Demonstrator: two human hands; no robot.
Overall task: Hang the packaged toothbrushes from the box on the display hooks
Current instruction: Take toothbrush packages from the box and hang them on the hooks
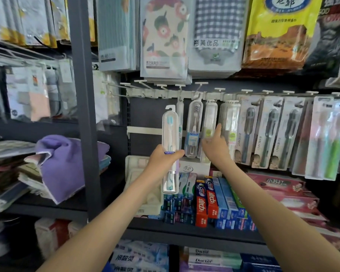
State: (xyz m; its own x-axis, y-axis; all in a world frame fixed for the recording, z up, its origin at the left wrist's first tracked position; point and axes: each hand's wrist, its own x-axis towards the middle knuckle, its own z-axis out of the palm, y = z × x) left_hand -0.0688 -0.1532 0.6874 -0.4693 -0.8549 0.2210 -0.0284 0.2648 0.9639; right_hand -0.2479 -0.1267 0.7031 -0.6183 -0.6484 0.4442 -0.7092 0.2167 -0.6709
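My left hand grips a clear packaged toothbrush with a blue-bristled brush, held upright below the white display hooks. Its hanger tab points up, a little under the hook rail. My right hand reaches to the hanging clear packs; its fingers touch the pack with a green label. Another hung pack with a blue label hangs between my hands. The box is not visible for certain.
Carded toothbrushes fill the hooks to the right. Toothpaste boxes are stacked on the shelf below. A dark upright post stands left, with folded purple cloth beyond it. Cloth packs hang above.
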